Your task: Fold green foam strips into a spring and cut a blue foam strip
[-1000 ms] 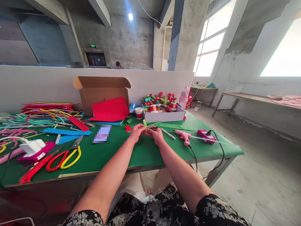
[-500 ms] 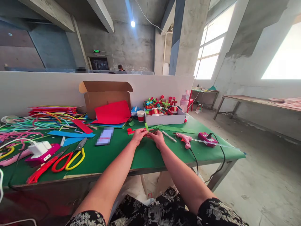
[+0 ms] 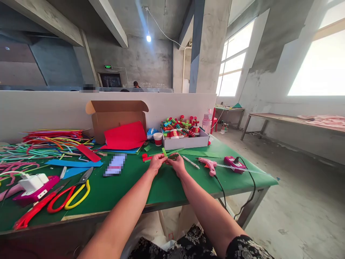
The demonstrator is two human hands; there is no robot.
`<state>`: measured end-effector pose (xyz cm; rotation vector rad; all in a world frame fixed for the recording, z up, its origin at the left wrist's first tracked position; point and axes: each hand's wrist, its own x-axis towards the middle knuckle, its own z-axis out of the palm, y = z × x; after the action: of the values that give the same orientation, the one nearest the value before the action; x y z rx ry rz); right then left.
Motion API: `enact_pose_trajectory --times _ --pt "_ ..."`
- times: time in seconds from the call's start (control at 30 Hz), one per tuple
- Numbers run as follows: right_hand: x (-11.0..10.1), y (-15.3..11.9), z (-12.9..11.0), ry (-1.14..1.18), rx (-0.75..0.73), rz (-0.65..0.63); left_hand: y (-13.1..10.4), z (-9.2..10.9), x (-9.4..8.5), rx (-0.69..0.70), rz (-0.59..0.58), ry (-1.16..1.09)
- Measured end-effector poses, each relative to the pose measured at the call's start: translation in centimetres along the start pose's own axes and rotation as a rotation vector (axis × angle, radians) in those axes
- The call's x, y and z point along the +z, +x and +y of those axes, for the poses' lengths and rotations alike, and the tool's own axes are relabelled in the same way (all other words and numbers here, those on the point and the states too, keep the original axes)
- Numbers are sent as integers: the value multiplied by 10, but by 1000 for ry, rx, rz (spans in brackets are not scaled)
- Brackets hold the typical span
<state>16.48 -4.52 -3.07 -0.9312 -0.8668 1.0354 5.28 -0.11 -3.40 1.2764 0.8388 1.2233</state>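
Observation:
My left hand (image 3: 157, 163) pinches a narrow green paper strip (image 3: 164, 152), whose light green end sticks up above the fingertips. My right hand (image 3: 177, 164) is closed at the strip's other side, its fingertips almost touching the left ones. The fingers hide much of the strip between them. Just beyond the hands, longer green paper strips (image 3: 205, 153) lie on the table. Small red rolled pieces (image 3: 145, 156) rest left of my left hand. A white pen (image 3: 191, 162) and a pink glue gun (image 3: 209, 165) lie right of my right hand.
Behind the hands stand a white box (image 3: 185, 142) of red and green paper crafts, a paper cup (image 3: 157, 139) and an open cardboard box (image 3: 118, 108). Scissors (image 3: 78, 190), a phone (image 3: 115, 164), pipe cleaners (image 3: 54, 138) and a purple power socket (image 3: 37, 190) occupy the left.
The view has shifted, so the table's contents appear slightly lower and further left. Both hands stay together at the green strip, with the right fingers a little more raised.

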Motion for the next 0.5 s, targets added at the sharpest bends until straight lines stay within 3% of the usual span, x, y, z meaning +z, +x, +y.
enact_pose_trajectory --times 0.17,0.5 --pt "-2 5 -1 72 -6 46 2 -4 4 -8 13 -53" --pt "-6 8 3 16 5 0 3 -3 3 -13 41 -23"
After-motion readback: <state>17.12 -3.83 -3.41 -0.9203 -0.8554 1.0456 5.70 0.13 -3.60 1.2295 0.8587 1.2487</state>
